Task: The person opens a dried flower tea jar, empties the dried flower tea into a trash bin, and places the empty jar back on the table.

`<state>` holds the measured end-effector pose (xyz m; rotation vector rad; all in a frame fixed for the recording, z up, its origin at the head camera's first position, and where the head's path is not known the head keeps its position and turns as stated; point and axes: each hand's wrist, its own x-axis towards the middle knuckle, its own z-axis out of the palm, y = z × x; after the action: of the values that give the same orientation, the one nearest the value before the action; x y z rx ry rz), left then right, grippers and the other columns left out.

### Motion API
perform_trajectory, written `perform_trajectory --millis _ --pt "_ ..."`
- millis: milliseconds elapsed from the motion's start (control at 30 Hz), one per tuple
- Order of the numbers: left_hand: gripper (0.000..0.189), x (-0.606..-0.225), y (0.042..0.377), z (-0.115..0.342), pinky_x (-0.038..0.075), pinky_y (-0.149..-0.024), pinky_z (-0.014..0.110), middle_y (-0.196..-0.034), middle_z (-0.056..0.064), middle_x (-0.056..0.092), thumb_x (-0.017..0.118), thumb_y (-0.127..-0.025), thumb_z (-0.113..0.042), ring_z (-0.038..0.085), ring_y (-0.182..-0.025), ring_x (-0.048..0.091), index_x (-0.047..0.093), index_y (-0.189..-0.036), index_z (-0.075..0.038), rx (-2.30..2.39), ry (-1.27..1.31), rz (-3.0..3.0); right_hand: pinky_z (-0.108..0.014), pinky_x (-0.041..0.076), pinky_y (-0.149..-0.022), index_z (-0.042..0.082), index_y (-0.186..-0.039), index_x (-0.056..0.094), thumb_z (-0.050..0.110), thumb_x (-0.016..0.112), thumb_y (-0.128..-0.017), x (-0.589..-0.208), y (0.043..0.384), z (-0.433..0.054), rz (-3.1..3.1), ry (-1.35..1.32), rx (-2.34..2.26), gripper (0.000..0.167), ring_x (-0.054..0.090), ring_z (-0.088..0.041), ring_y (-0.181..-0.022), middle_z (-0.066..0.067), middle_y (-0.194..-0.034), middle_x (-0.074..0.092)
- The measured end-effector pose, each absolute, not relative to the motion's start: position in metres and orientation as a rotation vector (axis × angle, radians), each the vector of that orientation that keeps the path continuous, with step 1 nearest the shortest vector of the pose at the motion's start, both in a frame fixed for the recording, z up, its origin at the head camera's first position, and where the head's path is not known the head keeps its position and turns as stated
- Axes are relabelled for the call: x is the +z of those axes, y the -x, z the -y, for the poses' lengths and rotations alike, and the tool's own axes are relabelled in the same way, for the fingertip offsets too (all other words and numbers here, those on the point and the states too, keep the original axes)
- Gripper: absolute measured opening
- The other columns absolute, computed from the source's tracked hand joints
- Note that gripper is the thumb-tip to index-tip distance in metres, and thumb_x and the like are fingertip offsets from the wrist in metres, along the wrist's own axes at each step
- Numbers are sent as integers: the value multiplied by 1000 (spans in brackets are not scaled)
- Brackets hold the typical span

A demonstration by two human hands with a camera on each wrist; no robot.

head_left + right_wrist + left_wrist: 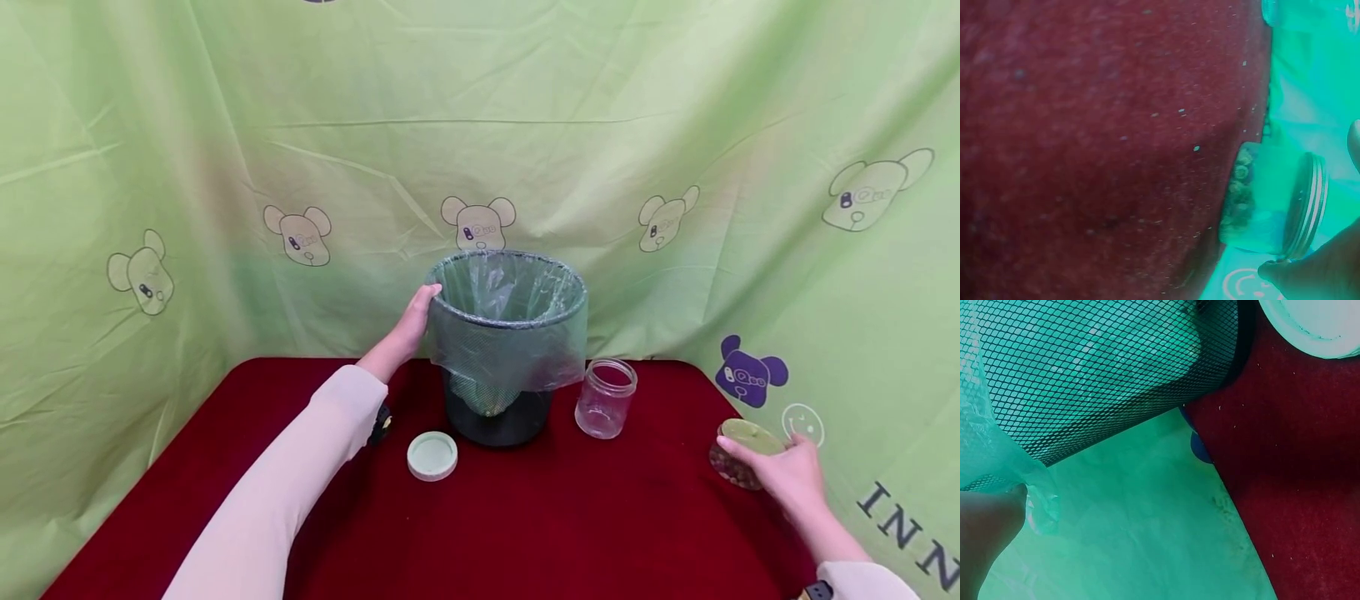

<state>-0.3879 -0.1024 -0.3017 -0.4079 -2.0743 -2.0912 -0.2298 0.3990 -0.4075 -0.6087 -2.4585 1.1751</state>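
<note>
In the head view a black mesh bin stands on the table, its mouth lined with a translucent greenish plastic bag. My left hand grips its left rim over the folded bag, thumb on top. On the far right, my right hand reaches around the lid of a lidded clear jar holding small brownish pieces. In the right wrist view, the thumb looks apart from the lid, while a fingertip is beside its lower edge. The jar is by the table edge.
A lidless clear jar stands right of the bin. A pale round lid lies at front left of it. Dark red cloth covers the table; a green printed curtain hangs behind and at both sides.
</note>
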Motion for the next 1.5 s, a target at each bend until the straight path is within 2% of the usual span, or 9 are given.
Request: perform_trajectory --millis 133,267,433,533,767,900,1233,1367,1500 --pt "50 -301 388 103 20 -111 39 -138 17 39 37 -93 -31 25 -127 32 45 -126 7 -2090 407 2068 -21 41 -61 -20 -131 34 37 85 -74 -417 230 -401 2413 605 1188 95 51 -19 -80 -29 -108 53" --pt "53 -301 387 103 19 -112 39 -142 18 38 38 -93 -31 26 -131 31 44 -130 7 -2081 402 2078 -16 43 -58 -14 -124 43 30 86 -74 -428 230 -403 2352 579 1282 79 49 -2 -70 -16 -98 59" --pt "54 -302 388 103 20 -112 39 -142 17 38 38 -93 -32 26 -131 32 44 -131 6 -2094 412 2072 -17 47 -58 -8 -118 49 23 86 -74 -437 231 -404 2300 544 1399 65 52 2 -66 12 -78 57" --pt "51 -302 388 102 20 -111 39 -139 16 40 38 -93 -32 24 -127 33 45 -127 5 -2098 427 2074 -17 47 -58 -6 -116 52 21 86 -74 -440 232 -404 2290 559 1438 60 53 2 -66 19 -73 55" --pt "49 -301 388 101 21 -110 41 -135 15 41 38 -93 -35 23 -124 34 45 -122 4 -2097 422 2092 -18 45 -58 -8 -122 50 21 86 -73 -440 234 -404 2303 660 1436 68 50 0 -67 14 -78 54" --pt "50 -302 389 103 23 -109 40 -132 14 42 39 -92 -37 22 -121 36 46 -122 3 -2096 407 2095 -21 47 -57 -9 -121 50 17 85 -74 -440 235 -404 2350 622 1441 64 53 -3 -65 14 -77 56" --pt "59 -303 388 105 19 -112 39 -146 14 37 38 -93 -37 24 -133 31 44 -137 1 -2090 414 2111 -21 48 -57 -9 -115 53 15 86 -73 -441 234 -404 2368 579 1433 59 56 -4 -62 13 -73 58" --pt "59 -303 388 104 19 -112 39 -147 13 37 38 -93 -37 23 -133 31 44 -138 0 -2084 401 2112 -18 46 -58 -11 -117 52 18 87 -72 -440 236 -402 2387 589 1378 64 53 -2 -65 8 -78 60" --pt "60 -304 388 104 17 -113 39 -150 12 34 39 -94 -39 24 -137 28 42 -141 -1 -2075 408 2115 -17 44 -60 -12 -122 50 23 88 -71 -439 235 -399 2426 575 1317 72 51 -2 -69 -4 -89 62"
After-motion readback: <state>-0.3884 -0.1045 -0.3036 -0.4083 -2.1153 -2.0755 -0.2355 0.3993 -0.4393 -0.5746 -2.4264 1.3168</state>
